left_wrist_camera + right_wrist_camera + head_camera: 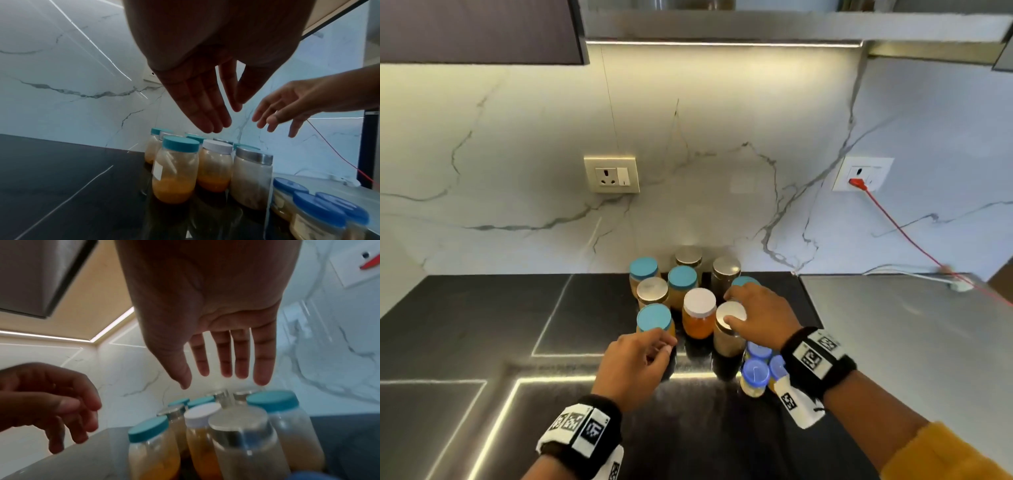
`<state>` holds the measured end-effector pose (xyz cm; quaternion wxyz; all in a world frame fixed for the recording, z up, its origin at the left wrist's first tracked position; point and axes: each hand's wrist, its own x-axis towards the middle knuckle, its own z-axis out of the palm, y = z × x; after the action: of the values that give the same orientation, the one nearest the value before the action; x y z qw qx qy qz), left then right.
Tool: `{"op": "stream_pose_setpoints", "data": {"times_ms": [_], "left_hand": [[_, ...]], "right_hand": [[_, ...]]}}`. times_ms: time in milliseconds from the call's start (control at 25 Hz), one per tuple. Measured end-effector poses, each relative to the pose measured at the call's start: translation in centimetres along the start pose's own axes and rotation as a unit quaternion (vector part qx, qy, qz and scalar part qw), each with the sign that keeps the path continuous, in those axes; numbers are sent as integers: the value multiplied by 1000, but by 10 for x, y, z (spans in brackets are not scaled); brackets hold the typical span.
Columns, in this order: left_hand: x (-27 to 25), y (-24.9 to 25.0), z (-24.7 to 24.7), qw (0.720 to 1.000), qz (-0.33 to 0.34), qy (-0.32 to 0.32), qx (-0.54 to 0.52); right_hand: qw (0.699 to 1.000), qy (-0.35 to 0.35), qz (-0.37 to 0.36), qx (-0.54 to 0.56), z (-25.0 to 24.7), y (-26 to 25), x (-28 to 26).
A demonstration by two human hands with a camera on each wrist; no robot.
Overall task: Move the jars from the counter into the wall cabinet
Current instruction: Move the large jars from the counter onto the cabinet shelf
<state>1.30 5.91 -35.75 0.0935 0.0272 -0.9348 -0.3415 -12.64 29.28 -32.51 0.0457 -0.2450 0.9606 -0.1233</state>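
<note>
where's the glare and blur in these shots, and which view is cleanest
Head view: cleanest, with light-strip glare on the black counter. Left wrist view: left hand is a dark backlit shape; dark-blue-lidded jars are soft. Right wrist view: blurriest, steel-lidded jar smeared under the right hand.

On the counter (482, 325) stand four teal-lidded jars (654, 317), four metal-lidded jars (652, 288), one white-lidded jar (699, 302) and three small blue-lidded jars (755, 372). Two hands (631, 368) reach in. Two wall sockets (611, 174) sit on the backsplash, one with a red plug (857, 184).
</note>
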Motion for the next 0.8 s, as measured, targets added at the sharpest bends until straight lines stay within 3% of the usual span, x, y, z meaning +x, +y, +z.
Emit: {"op": "stream_pose_setpoints", "data": {"times_ms": [160,280,560,800], "left_hand": [[4,-3,7,1000,-7,-13,4],[6,-1,8,1000,-6,-25,-1],[9,-1,8,999,-2,-24,-40],[17,3,5,991,-29,-38,-126]], "right_hand": [[996,-54,67,-32,41,10,27],[994,-56,91,-37,63,12,37],[994,36,100,4,69,10,25],[982,175,5,77,24,-20,-5]]}}
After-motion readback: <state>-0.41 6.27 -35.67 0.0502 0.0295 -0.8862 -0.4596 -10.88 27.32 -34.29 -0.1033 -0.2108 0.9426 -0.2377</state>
